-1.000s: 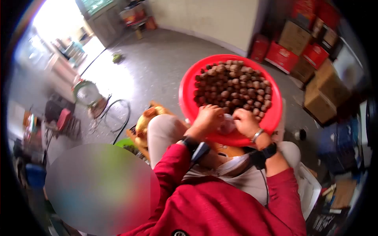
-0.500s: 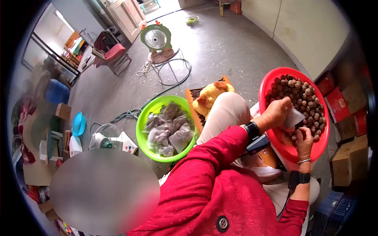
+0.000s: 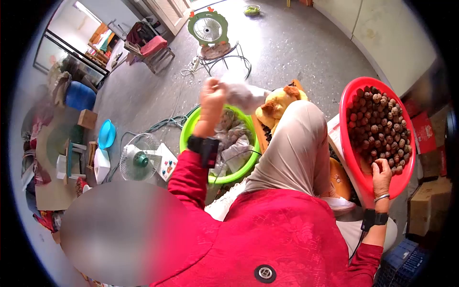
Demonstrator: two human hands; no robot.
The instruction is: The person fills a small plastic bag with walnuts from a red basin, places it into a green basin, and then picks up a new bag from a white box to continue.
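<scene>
The red basin of walnuts sits at three o'clock, the green basin at its nine. Toward twelve, a blurred bag is clasped in the left hand. The right hand bends at the red basin's six; whether holding anything, I cannot tell.

Red basin, brown walnuts, lime-green basin, whitish bag, crimson top (tonal floral pattern)
</scene>
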